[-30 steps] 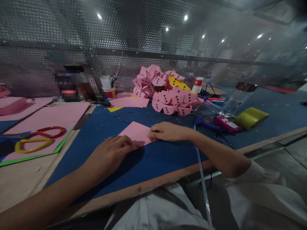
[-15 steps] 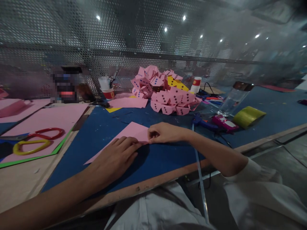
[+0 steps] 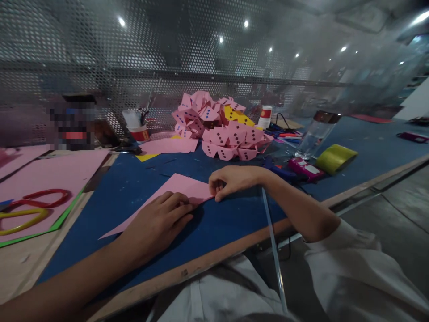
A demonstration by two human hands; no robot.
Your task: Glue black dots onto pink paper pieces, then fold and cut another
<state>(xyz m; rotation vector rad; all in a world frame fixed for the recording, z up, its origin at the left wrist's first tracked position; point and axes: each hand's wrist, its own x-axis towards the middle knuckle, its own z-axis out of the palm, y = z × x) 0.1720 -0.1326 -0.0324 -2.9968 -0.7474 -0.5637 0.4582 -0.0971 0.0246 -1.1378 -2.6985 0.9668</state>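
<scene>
On the blue table top (image 3: 110,197) lies a sheet of pink paper (image 3: 177,185), folded to a triangular shape with a long point toward the left. My left hand (image 3: 164,217) rests on its near edge, fingers lightly bent and laid on the paper. At the right corner, my right hand (image 3: 231,182) pinches the paper between thumb and curled fingers. Part of the near edge is hidden beneath my left hand. Just beyond my right wrist sits a blue glue gun (image 3: 279,171), and a long clear rod (image 3: 273,243) hangs over the table edge.
Behind stand pink folded-paper pieces (image 3: 234,139) with dark dots. To the left, scissors (image 3: 43,199) lie on pink sheets (image 3: 85,163). Rightward are a glass bottle (image 3: 315,134), a yellow roll (image 3: 337,160) and a magenta device (image 3: 305,169). Paper cups (image 3: 139,133) stand near the mesh panel.
My view has turned slightly right. The gap between my hands has widened along the paper's edge, with my right hand now at its corner. My left hand stays on the paper.
</scene>
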